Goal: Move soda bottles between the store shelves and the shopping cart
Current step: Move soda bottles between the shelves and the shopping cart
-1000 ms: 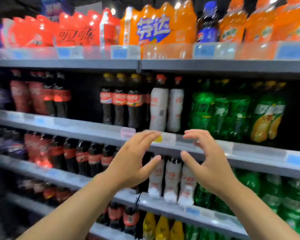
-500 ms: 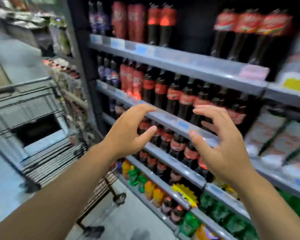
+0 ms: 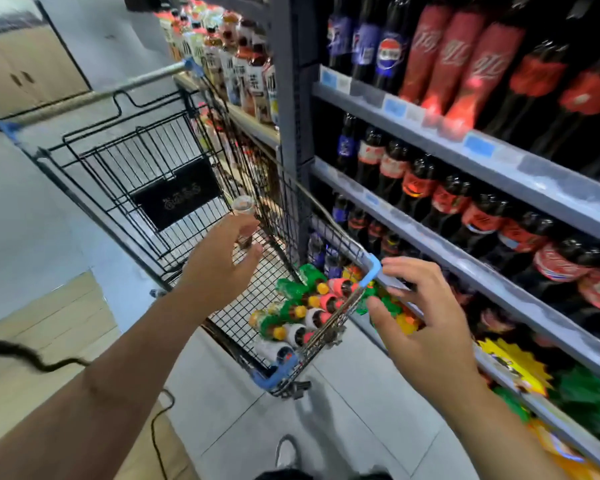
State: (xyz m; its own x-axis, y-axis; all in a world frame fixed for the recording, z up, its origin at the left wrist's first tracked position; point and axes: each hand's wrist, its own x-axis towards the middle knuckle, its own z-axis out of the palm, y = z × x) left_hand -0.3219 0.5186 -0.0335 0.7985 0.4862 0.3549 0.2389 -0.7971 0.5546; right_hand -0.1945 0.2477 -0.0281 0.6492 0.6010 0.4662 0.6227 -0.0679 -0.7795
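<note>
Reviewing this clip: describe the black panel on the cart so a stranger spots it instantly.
Find the wire shopping cart standing beside the soda shelves. At its handle end, a black placard sits on the folded wire flap. It is the only solid panel amid open mesh, with faint pale lettering.

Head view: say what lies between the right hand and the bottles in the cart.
In the head view, the shopping cart's wire end wall and its light-blue corner guard lie between the right hand and the bottles.
</note>
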